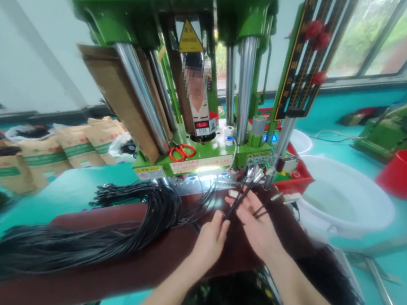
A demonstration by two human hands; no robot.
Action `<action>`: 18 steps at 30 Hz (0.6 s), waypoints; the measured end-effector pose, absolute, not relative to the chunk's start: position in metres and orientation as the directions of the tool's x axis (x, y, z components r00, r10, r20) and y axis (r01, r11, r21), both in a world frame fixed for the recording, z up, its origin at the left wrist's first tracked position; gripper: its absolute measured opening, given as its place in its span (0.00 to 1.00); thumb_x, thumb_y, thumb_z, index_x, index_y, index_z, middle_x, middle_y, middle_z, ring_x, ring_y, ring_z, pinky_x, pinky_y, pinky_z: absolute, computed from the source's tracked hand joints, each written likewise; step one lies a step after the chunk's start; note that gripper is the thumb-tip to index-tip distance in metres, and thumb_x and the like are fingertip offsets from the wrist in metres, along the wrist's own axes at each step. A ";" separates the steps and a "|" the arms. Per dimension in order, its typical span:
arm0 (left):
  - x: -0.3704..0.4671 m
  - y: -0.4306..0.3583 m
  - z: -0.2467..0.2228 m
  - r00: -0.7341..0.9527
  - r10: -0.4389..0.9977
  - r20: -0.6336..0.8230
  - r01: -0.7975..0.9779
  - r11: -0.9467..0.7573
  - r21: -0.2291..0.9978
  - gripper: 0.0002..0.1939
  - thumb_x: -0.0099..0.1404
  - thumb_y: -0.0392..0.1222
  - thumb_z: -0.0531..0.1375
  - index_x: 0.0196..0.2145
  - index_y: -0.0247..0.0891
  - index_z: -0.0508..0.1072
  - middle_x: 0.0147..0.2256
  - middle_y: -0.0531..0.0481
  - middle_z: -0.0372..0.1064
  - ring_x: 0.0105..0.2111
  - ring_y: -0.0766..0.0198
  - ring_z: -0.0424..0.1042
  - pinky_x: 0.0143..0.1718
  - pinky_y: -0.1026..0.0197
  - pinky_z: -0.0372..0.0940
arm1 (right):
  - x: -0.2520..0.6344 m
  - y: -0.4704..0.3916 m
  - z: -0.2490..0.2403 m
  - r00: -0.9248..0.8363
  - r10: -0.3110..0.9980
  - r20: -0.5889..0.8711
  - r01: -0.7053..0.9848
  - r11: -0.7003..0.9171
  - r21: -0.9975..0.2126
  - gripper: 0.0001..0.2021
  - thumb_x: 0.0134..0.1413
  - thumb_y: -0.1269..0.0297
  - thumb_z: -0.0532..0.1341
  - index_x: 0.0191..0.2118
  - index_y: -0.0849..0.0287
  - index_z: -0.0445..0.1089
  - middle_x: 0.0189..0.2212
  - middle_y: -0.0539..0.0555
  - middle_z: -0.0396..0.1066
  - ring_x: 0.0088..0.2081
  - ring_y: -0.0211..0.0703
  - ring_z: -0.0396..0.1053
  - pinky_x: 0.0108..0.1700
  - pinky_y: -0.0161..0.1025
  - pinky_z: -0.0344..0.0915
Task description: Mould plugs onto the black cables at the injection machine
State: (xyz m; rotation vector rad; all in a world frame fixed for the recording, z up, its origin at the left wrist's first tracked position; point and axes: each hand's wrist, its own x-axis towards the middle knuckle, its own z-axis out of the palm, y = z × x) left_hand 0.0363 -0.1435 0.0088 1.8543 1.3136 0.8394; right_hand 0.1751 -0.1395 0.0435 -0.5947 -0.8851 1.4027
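Cords (238, 202), slim, black, in fingers (218, 219)

Along the left end of the worktop (78, 278), black cables (155, 216) are showing a smooth, rubbery sheen. Beyond its far edge, columns (244, 93) of the press (253, 9) are gleaming like polished metal, while scissors (182, 153) near the press's front edge are displaying shiny plastic handles.

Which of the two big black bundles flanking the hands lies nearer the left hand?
The long bundle stretched across the brown surface; the other bundle lies outside the right forearm.
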 end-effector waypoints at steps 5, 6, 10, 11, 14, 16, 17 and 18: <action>0.004 -0.159 0.022 0.578 0.813 -0.076 0.415 -0.213 0.885 0.17 0.66 0.49 0.44 0.25 0.38 0.60 0.17 0.56 0.58 0.18 0.71 0.58 0.25 0.68 0.53 | 0.190 -0.138 0.043 -0.049 0.996 0.074 -0.598 0.030 -0.801 0.08 0.52 0.61 0.59 0.36 0.58 0.71 0.27 0.52 0.72 0.32 0.43 0.70 0.41 0.45 0.65; -0.005 -0.163 0.026 0.626 0.770 -0.121 0.421 -0.203 0.884 0.18 0.66 0.49 0.44 0.24 0.37 0.61 0.17 0.55 0.60 0.19 0.71 0.59 0.26 0.68 0.54 | 0.191 -0.140 0.040 -0.123 0.990 0.074 -0.585 -0.012 -0.811 0.08 0.53 0.61 0.59 0.35 0.59 0.71 0.27 0.52 0.72 0.32 0.43 0.70 0.40 0.44 0.65; -0.024 -0.175 0.036 0.771 0.574 -0.277 0.442 -0.169 0.881 0.13 0.59 0.49 0.55 0.25 0.37 0.67 0.24 0.52 0.68 0.24 0.68 0.65 0.27 0.68 0.57 | 0.181 -0.153 0.027 -0.431 0.893 0.132 -0.435 -0.078 -0.897 0.09 0.54 0.62 0.58 0.33 0.60 0.72 0.31 0.54 0.74 0.38 0.44 0.70 0.46 0.45 0.63; -0.021 -0.178 0.036 0.796 0.529 -0.294 0.414 -0.121 0.902 0.12 0.57 0.49 0.58 0.27 0.37 0.69 0.26 0.51 0.69 0.26 0.67 0.67 0.28 0.67 0.58 | 0.177 -0.157 0.023 -0.490 0.856 0.165 -0.400 -0.053 -0.915 0.08 0.54 0.62 0.59 0.32 0.60 0.73 0.34 0.55 0.73 0.41 0.45 0.69 0.49 0.46 0.61; 0.005 -0.185 0.030 0.781 0.572 -0.253 0.153 0.217 0.964 0.15 0.55 0.51 0.58 0.31 0.35 0.70 0.27 0.49 0.69 0.24 0.67 0.67 0.26 0.66 0.60 | 0.170 -0.164 0.012 -0.608 0.785 0.119 -0.298 -0.087 -0.951 0.10 0.52 0.61 0.59 0.38 0.58 0.73 0.41 0.56 0.72 0.48 0.48 0.66 0.51 0.49 0.60; 0.026 -0.187 0.022 0.643 0.724 -0.248 -0.081 0.387 0.919 0.16 0.56 0.52 0.57 0.30 0.34 0.66 0.22 0.52 0.64 0.17 0.72 0.61 0.19 0.67 0.56 | 0.172 -0.164 0.006 -0.605 0.796 0.038 -0.262 -0.154 -0.953 0.13 0.51 0.60 0.60 0.42 0.56 0.73 0.43 0.56 0.71 0.49 0.49 0.65 0.51 0.49 0.60; 0.035 -0.187 0.019 0.580 0.769 -0.270 -0.149 0.426 0.892 0.16 0.56 0.52 0.58 0.30 0.34 0.64 0.19 0.55 0.61 0.14 0.73 0.57 0.16 0.68 0.53 | 0.175 -0.163 0.005 -0.591 0.806 0.016 -0.275 -0.183 -0.944 0.14 0.51 0.60 0.60 0.44 0.55 0.71 0.44 0.56 0.71 0.50 0.49 0.64 0.52 0.49 0.60; 0.043 -0.187 0.016 0.544 0.786 -0.294 -0.180 0.451 0.874 0.16 0.55 0.52 0.59 0.29 0.35 0.63 0.17 0.57 0.58 0.12 0.75 0.53 0.14 0.69 0.49 | 0.179 -0.160 0.005 -0.569 0.822 0.021 -0.315 -0.195 -0.929 0.15 0.51 0.60 0.60 0.46 0.55 0.70 0.45 0.56 0.70 0.50 0.48 0.64 0.53 0.49 0.59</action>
